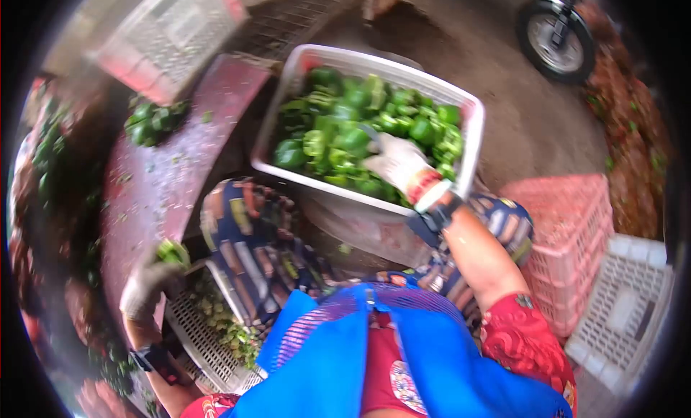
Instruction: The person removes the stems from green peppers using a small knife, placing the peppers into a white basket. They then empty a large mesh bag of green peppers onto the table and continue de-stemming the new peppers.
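Note:
My right hand (399, 162), in a pale glove, reaches into a white plastic crate (288, 166) and touches the green bell peppers (345, 112) heaped in it. A thin grey curved thing (373, 137) shows at its fingers; blur hides what it is. Many of the peppers look cut open. Off to the lower left, my left hand (147, 285), also gloved, grips a light green bell pepper (173, 254) over the edge of a pink board. Below that hand, a white basket (191, 324) holds pale green scraps (234, 332).
Several green peppers (151, 121) lie on the wet pink board (155, 180), beside a tilted pink-and-white crate (169, 40). Stacked pink crates (565, 238) and a white crate (622, 310) stand to my right. A wheel (556, 40) is at the upper right.

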{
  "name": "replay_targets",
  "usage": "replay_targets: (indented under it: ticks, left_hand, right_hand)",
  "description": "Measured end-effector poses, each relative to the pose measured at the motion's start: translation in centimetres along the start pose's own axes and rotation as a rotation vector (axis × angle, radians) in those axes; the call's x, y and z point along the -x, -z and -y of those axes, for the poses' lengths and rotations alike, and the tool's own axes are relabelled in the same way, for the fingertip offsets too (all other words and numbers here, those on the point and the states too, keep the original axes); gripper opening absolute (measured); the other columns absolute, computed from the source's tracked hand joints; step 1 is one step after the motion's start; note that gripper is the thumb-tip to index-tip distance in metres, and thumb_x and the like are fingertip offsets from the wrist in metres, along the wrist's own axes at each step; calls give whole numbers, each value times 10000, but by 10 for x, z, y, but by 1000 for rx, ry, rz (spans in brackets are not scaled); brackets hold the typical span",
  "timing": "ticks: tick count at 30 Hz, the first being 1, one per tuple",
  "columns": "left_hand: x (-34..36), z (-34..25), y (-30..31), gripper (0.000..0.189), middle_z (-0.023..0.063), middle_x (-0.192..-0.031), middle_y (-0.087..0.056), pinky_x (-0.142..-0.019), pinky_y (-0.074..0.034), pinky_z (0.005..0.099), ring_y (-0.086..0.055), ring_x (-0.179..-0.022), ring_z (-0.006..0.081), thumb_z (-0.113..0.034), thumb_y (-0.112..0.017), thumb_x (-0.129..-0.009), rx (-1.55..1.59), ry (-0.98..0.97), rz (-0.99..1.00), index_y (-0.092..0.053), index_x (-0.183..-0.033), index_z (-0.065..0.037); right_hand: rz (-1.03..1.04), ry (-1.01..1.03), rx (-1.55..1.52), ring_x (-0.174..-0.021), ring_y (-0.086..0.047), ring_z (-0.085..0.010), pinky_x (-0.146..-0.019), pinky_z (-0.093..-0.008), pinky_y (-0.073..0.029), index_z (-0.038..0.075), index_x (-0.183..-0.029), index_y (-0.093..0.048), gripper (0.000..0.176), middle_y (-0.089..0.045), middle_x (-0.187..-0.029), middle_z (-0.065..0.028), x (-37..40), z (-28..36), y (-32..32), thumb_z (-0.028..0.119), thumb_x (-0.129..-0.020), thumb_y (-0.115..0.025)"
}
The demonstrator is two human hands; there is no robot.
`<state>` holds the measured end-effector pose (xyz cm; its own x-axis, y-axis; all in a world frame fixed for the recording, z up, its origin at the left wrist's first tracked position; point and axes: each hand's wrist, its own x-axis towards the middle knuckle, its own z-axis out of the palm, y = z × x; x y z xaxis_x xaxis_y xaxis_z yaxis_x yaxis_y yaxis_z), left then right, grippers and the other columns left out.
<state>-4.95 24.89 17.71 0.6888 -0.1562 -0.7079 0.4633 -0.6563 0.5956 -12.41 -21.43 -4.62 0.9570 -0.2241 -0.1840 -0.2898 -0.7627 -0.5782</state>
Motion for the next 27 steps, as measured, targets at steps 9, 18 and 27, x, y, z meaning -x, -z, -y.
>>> replay_targets:
  ticks: [9,18,27]
  left_hand:
    - [-110,52,67,658,239,-1037,-756,-877,-566,450,-747,-950,331,-561,-637,-925,-491,75,-401,-658,-1321,-36]
    - [-325,-42,148,782,189,-1242,-704,-895,-559,387,-697,-1091,276,-464,-762,-847,-129,-136,-722,-503,-1469,-66]
    - [-254,16,81,544,121,-1093,-725,-678,-589,371,-719,-845,242,-402,-743,-919,299,-243,-525,-585,-1357,-121]
  right_hand:
    - [64,-607,-1846,-693,-629,-96,-596,-214,-535,21,-1146,-633,320,-653,-966,-88,-7,35,43,331,-1072,-605]
    - [266,-720,-1470,-584,-522,-84,-546,-250,-450,76,-1260,-601,330,-652,-840,-30,-4,60,3,354,-1082,-578]
    - [238,-541,-1330,-573,-530,-81,-491,-235,-441,73,-1280,-593,371,-634,-866,-24,4,73,9,359,-1047,-628]
